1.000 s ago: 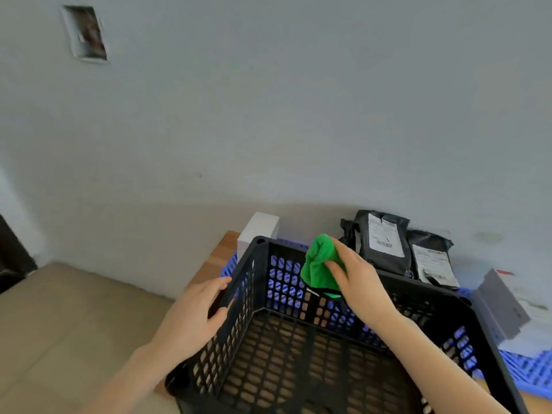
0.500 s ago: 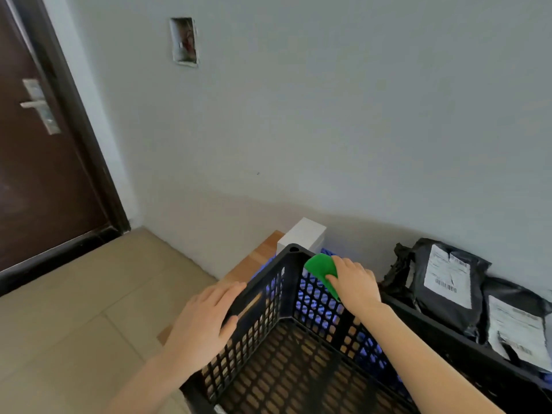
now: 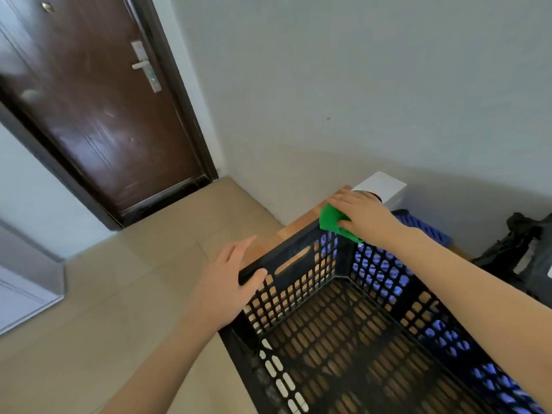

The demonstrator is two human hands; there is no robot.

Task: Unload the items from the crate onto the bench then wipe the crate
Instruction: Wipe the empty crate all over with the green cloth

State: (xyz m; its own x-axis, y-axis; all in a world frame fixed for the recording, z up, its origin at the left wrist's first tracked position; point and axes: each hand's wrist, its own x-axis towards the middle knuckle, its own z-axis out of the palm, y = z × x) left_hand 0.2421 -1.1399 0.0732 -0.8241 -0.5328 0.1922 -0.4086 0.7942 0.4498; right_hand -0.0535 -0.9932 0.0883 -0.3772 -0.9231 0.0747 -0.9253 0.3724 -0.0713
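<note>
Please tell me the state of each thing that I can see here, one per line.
black crate: empty, upright on the bench.
green cloth: bunched on the crate's far left corner.
right hand: holds the cloth there.
left hand: grips the crate's left rim.
door: closed.
white box: stands behind the crate.
black parcels: out of the crate, at its right.
</note>
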